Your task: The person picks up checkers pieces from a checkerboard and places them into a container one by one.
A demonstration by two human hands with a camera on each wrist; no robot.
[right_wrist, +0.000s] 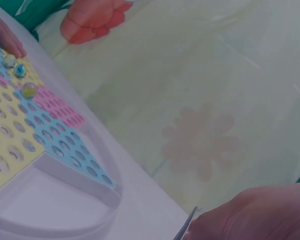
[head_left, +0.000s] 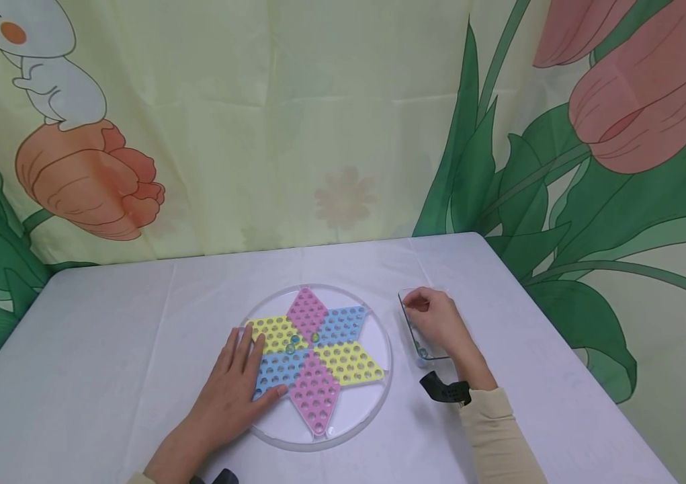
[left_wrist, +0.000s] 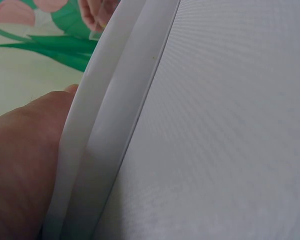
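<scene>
A Chinese checkers board (head_left: 351, 359) with a pink, blue and yellow star lies on the table. My left hand (head_left: 230, 376) rests on its left side, fingers extended and thumb apart. A yellow-green marble (head_left: 315, 337), a blue marble (head_left: 295, 339) and a pale green marble (head_left: 291, 349) sit close together near the star's centre. To the right, my right hand (head_left: 436, 319) is over the far part of a clear box (head_left: 438, 352), its fingers bent together. Whether anything is between those fingertips is hidden. A few marbles (head_left: 422, 352) show at the box's near end.
A white cloth covers the table (head_left: 89, 363). Behind it hangs a printed curtain (head_left: 294, 134) with tulips and a white animal. The board's round rim (right_wrist: 110, 200) stands slightly raised, with white recesses (right_wrist: 50, 195) between the star's points.
</scene>
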